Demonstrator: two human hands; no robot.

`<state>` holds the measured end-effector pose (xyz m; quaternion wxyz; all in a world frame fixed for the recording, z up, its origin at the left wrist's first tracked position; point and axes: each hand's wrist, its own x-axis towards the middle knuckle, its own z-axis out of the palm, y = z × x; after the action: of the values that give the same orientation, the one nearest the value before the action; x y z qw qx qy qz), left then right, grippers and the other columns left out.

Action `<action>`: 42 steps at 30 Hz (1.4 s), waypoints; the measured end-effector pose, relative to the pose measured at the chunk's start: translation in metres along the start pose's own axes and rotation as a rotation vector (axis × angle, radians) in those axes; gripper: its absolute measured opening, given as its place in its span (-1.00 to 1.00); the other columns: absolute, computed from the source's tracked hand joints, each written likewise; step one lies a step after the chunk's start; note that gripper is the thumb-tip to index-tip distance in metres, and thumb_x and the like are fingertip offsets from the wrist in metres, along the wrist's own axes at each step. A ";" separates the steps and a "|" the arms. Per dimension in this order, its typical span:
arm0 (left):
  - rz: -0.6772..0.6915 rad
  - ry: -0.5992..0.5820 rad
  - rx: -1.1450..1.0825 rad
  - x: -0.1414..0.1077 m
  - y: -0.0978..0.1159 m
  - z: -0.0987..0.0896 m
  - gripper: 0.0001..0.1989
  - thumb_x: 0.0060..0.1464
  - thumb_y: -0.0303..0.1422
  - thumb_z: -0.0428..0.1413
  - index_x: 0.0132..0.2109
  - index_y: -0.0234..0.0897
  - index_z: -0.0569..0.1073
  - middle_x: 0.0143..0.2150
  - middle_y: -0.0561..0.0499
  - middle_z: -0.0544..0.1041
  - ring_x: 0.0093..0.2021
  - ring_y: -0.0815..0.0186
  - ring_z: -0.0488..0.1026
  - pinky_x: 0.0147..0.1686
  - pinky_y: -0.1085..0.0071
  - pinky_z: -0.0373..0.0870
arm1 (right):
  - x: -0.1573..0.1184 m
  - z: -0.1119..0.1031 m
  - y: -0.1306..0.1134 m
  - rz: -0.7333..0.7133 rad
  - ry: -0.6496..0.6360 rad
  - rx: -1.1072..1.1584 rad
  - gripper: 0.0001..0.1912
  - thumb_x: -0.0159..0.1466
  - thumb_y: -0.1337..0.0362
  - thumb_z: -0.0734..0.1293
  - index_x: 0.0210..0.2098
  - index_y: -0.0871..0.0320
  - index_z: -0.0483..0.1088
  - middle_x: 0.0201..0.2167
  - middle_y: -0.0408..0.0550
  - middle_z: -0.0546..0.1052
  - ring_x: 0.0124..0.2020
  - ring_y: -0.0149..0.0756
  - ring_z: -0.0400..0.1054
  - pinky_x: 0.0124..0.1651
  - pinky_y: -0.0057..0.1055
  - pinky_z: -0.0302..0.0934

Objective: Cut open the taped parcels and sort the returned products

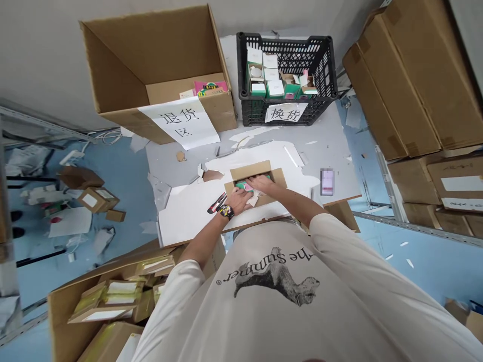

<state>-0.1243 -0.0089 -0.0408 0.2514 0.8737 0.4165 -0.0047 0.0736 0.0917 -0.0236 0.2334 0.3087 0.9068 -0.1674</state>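
In front of me on the white work surface an open cardboard box stands with its flaps spread. A small green-and-pink box lies in it, partly covered by my hands. My left hand, with a watch on the wrist, reaches in from the near left, its fingers curled at the small box. My right hand lies over the contents from the right, fingers stretched out to the left. A piece of pale paper sticks up between the hands. A box cutter rests left of the box.
A large cardboard box with a paper sign and a black crate holding several small green-and-white boxes stand at the back. At right lies a phone. Stacked cartons rise farther right. A big carton of parcels stands lower left.
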 end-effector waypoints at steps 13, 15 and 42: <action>-0.083 0.094 -0.049 -0.027 0.005 0.005 -0.66 0.54 -0.12 0.12 0.22 -0.13 0.67 0.04 -0.23 0.73 0.19 -0.08 0.57 0.46 -0.11 0.31 | -0.011 0.007 0.005 0.030 0.063 0.125 -0.31 0.44 0.50 0.36 0.54 0.25 0.33 0.31 0.37 0.67 0.26 0.13 0.65 0.26 -0.12 0.50; -0.110 0.095 -0.044 -0.028 0.007 0.004 -0.71 0.53 -0.12 0.15 0.17 -0.11 0.66 0.00 -0.21 0.74 0.17 -0.07 0.57 0.48 -0.10 0.28 | -0.019 0.007 0.010 0.054 0.066 0.195 -0.26 0.42 0.45 0.42 0.56 0.19 0.32 0.32 0.31 0.67 0.26 0.13 0.64 0.23 -0.15 0.50; -0.061 0.224 -0.110 -0.044 -0.016 -0.004 -0.74 0.56 -0.14 0.16 0.05 -0.09 0.72 0.24 -0.26 0.70 0.46 -0.08 0.53 0.52 -0.21 0.42 | -0.055 -0.021 0.014 0.027 0.158 0.413 -0.39 0.32 0.42 0.48 0.34 0.18 0.41 0.19 0.22 0.70 0.15 0.11 0.62 0.09 -0.26 0.37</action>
<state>-0.1655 -0.0307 -0.0348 0.2504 0.8406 0.4679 0.1081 0.1148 0.0853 0.0205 0.0958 0.3741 0.8646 -0.3215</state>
